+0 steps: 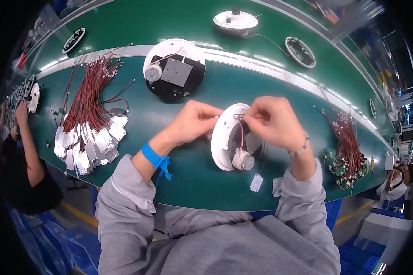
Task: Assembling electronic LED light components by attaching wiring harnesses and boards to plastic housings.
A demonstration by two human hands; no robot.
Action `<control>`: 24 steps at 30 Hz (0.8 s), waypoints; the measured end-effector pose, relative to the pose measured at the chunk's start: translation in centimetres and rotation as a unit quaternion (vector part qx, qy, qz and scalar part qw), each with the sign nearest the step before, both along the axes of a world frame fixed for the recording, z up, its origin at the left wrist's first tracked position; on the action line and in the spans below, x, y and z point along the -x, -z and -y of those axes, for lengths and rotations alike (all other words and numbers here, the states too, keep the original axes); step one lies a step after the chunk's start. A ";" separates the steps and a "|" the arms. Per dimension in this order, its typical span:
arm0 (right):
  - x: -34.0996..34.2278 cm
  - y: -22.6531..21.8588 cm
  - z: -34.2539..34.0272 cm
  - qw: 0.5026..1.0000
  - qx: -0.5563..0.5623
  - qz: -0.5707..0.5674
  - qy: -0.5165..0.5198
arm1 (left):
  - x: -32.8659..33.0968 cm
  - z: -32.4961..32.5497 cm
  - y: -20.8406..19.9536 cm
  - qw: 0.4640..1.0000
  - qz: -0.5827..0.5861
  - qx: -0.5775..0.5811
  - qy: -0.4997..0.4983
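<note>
A round white disc assembly [223, 142] stands tilted on the green work surface [202, 183], with a small grey motor [243, 160] and a metal plate on its face. My left hand [195, 121] grips the disc's left rim. My right hand [273, 121] pinches a thin red wire [241, 133] at the disc's top edge. A small white tag [256, 182] hangs from a wire below the disc. A blue band sits on my left wrist and a bead bracelet on my right.
A second disc assembly [173, 71] lies flat behind my hands. A bundle of red wires with white tags [89, 123] lies at left, another red wire bundle [346, 146] at right. More discs [235, 20] sit on the far belt. Another person's arm [25, 137] is at far left.
</note>
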State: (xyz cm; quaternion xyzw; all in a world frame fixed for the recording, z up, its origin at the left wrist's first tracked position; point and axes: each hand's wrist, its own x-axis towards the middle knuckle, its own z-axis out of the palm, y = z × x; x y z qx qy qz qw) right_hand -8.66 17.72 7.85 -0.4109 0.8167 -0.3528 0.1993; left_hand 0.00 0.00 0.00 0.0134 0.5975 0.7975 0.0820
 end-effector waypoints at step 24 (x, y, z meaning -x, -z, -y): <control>-0.1 1.2 0.7 0.990 0.053 0.086 0.094 | -0.2 -0.3 -1.0 0.998 0.031 0.051 0.003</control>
